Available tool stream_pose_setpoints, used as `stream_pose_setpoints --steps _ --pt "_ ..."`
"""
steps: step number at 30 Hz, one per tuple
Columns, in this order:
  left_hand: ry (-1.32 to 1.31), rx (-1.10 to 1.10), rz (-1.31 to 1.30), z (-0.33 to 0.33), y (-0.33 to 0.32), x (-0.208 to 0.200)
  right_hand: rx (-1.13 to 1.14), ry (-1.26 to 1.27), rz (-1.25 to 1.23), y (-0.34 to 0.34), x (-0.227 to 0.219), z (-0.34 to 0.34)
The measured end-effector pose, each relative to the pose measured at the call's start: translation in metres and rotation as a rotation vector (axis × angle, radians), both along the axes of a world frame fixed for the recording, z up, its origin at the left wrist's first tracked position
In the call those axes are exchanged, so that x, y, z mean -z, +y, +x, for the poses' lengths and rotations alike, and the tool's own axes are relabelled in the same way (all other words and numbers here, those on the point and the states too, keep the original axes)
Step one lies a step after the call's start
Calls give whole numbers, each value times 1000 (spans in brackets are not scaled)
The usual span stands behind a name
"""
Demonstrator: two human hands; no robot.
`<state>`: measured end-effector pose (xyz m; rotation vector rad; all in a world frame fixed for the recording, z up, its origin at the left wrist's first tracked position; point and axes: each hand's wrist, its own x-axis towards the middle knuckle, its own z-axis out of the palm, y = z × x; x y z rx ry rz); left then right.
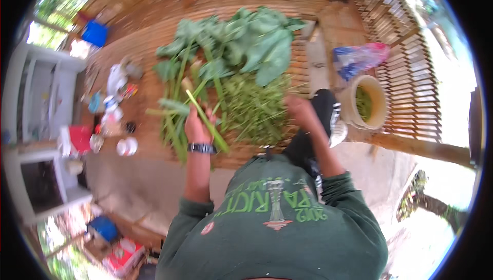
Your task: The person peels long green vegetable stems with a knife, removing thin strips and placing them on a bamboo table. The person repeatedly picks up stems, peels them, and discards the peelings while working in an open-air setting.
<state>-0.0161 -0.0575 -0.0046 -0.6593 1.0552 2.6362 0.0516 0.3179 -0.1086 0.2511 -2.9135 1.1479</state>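
My left hand [199,127], with a dark band at its wrist, is closed around a long green leaf stalk [209,120] that slants down to the right. More stalks [174,131] lie beside and beneath that hand. Large green leaves [257,41] spread over the far part of the slatted bamboo surface. Right of my left hand sits a heap of thin green stalk strips [257,108]. My right hand [299,110] is at the heap's right edge, beside my dark-clad leg; motion smears its fingers, so whatever they hold cannot be made out.
At right stands a pale bucket [371,103] with green pieces inside, below a blue, white and pink plastic bag [359,59]. A slatted railing [411,64] runs along the right. White containers [127,146] and other small items crowd the left side.
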Motion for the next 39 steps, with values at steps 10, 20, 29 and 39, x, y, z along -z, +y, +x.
stream_pose_setpoints --steps 10,20,29,39 --pt "-174 199 -124 2 74 33 285 -322 -452 -73 -104 25" --pt "-182 177 93 -15 80 12 186 -178 -556 -91 -153 35" --pt "-104 63 341 -15 78 -5 -68 -170 -451 -107 -193 46" --pt "-149 -18 432 -18 87 -20 -176 102 -359 -129 -192 46"
